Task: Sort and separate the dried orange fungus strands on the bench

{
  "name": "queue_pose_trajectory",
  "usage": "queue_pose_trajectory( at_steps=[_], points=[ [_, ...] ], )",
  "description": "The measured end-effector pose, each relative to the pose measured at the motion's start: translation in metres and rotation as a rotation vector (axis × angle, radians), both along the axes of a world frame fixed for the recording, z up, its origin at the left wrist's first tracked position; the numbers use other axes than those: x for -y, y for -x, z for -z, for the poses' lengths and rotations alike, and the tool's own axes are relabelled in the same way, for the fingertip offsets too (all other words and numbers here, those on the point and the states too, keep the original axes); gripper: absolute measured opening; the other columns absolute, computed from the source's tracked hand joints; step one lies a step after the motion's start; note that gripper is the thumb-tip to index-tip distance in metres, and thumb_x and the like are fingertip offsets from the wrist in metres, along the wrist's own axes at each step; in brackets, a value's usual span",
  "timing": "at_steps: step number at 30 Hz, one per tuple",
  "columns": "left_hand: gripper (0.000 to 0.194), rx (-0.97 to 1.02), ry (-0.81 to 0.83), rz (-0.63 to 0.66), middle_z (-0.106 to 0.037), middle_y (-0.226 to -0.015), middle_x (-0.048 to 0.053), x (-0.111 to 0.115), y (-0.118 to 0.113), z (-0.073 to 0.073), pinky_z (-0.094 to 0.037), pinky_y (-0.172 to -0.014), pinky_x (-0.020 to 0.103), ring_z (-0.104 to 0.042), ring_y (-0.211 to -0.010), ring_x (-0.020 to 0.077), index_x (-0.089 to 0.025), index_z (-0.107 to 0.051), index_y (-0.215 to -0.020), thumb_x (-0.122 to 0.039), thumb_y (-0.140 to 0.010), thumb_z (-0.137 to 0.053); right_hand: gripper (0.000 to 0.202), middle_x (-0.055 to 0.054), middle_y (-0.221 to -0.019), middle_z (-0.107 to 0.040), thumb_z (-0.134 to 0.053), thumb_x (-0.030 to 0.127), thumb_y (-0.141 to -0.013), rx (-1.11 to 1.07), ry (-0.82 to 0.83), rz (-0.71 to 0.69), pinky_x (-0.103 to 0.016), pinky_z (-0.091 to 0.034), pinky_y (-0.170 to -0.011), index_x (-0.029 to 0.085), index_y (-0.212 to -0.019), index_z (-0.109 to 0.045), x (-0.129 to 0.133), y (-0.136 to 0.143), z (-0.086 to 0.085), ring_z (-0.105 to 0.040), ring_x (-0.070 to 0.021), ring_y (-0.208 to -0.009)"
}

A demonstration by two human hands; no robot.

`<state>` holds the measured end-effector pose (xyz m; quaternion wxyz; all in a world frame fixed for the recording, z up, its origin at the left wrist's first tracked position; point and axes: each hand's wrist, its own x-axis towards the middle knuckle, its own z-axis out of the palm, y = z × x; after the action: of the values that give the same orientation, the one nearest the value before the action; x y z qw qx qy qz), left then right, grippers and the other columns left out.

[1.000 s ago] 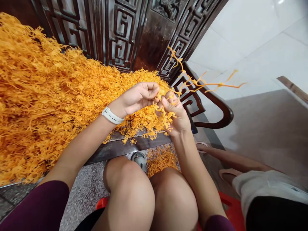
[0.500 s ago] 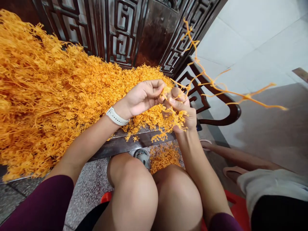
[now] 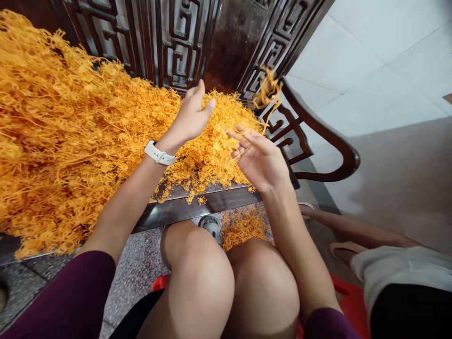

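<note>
Head view: hovering by heaped, stringy orange strands [image 3: 88, 141] with wide-fingered left hand [image 3: 190, 117] and loose-fingered right hand [image 3: 264, 157], preferably teasing, not tugging.

I can't read any lettering, number, brand or sign from here: the pale wristband [image 3: 159, 153] shows just a row of small holes, and the dark carved screen [image 3: 229, 47] bears geometric fretwork.
</note>
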<state>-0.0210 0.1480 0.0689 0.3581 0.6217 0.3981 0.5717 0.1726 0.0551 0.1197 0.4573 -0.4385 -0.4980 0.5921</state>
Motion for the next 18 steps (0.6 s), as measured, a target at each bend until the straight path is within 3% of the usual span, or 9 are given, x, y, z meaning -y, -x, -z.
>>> queue_pose_trajectory(
  at_steps=[4,7,13,18],
  points=[
    [0.052,-0.084,0.000,0.269,-0.073,-0.092,0.010,0.024,0.000,-0.018,-0.052,-0.090,0.037,-0.069,-0.098,0.0233,-0.016,-0.076,-0.097,-0.063,-0.103,-0.053,0.022,-0.002,-0.092,-0.072,-0.087,0.031,-0.077,-0.001,-0.022,-0.025,-0.038,-0.057,-0.079,0.026,-0.092,-0.072,-0.002,-0.004,0.006,-0.067,-0.0193,-0.088],
    [0.045,-0.146,-0.013,0.421,-0.071,-0.082,0.007,0.038,-0.003,-0.027,-0.052,-0.081,0.033,-0.067,-0.084,0.0199,-0.015,-0.073,-0.086,-0.059,-0.095,-0.069,0.023,0.001,-0.086,-0.068,-0.090,0.030,-0.075,-0.028,-0.044,-0.022,-0.037,-0.057,-0.082,0.026,-0.086,-0.070,-0.001,-0.002,0.010,-0.065,-0.0166,-0.082],
    [0.038,0.030,-0.016,0.414,-0.067,-0.080,0.003,0.035,0.000,-0.027,-0.050,-0.074,0.031,-0.063,-0.076,0.0155,-0.018,-0.062,-0.079,-0.047,-0.084,-0.086,0.029,-0.001,-0.095,-0.071,-0.090,0.042,-0.076,0.011,-0.052,0.025,-0.034,-0.056,-0.082,0.025,-0.087,-0.069,0.001,-0.001,0.005,-0.066,-0.0160,-0.085],
    [0.032,0.073,0.066,0.501,-0.065,-0.073,0.002,0.039,0.006,-0.030,-0.051,-0.072,0.034,-0.061,-0.067,0.0148,-0.019,-0.063,-0.081,-0.044,-0.094,-0.076,0.038,-0.004,-0.092,-0.074,-0.081,0.060,-0.081,0.064,-0.039,0.059,-0.037,-0.055,-0.076,0.026,-0.088,-0.066,0.000,-0.004,0.003,-0.069,-0.0222,-0.093]
  ],
)
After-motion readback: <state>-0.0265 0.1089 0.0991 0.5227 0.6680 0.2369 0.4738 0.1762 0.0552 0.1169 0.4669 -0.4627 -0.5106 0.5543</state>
